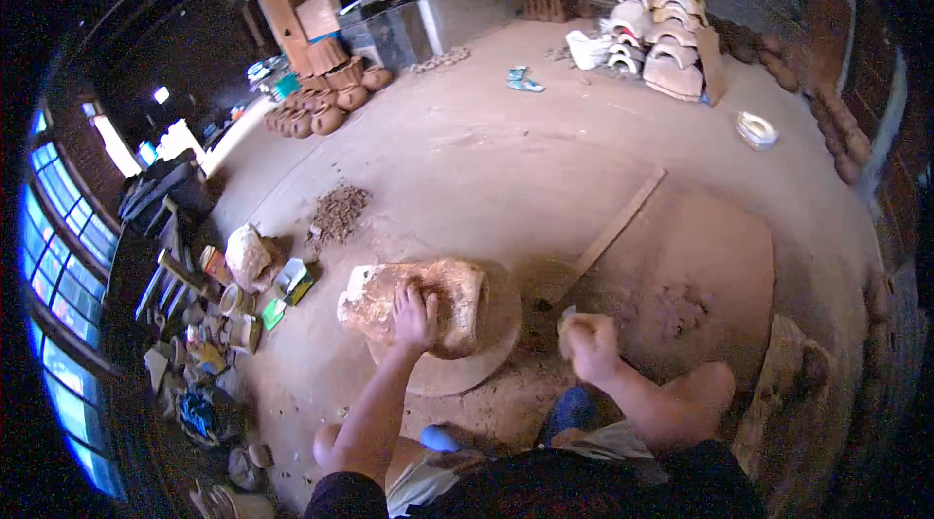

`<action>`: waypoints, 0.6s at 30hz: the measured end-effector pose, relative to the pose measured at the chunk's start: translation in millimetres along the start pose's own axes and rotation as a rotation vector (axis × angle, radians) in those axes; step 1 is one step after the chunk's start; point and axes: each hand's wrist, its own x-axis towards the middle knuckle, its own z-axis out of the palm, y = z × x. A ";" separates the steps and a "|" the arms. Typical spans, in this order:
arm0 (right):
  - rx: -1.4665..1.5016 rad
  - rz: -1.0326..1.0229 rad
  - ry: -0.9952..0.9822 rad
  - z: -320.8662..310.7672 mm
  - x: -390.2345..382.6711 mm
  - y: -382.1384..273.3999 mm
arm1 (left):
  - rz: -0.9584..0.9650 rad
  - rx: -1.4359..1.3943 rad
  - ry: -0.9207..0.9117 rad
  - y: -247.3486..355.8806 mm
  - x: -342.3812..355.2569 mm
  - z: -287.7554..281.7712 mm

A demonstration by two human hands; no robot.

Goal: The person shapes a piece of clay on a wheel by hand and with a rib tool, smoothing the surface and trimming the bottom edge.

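Observation:
My left hand (416,315) rests on top of a rough, pale, rust-stained block (455,324), fingers slightly bent and apart. The block lies across a round board (464,378) on the floor in front of me. My right hand (591,344) is closed around a small pale object, too hidden to name, to the right of the block. A long wooden strip (618,227) lies at an angle beyond that hand, beside a large flat reddish sheet or board (720,256).
Clutter (219,354), a pale lump (248,256) and crumbled clay (339,213) lie left. Clay pots (326,118) and stacked curved moulds (671,57) stand at the back. A pale ring (756,130) lies right, near a long board (778,393).

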 end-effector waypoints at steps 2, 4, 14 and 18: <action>0.031 -0.137 0.274 -0.4 9.4 -16.5 | 0.065 -0.121 0.042 0.1 -0.6 2.0; 0.076 -0.337 0.454 -13.1 25.7 -19.8 | 0.229 -0.190 0.178 3.9 -5.1 -2.6; -0.849 -0.675 -0.137 56.9 17.8 12.2 | -0.374 -1.537 -0.364 171.7 -49.5 -86.9; -0.530 -0.515 0.046 55.8 23.6 -23.9 | 0.207 -1.280 -0.488 184.6 -71.5 -95.6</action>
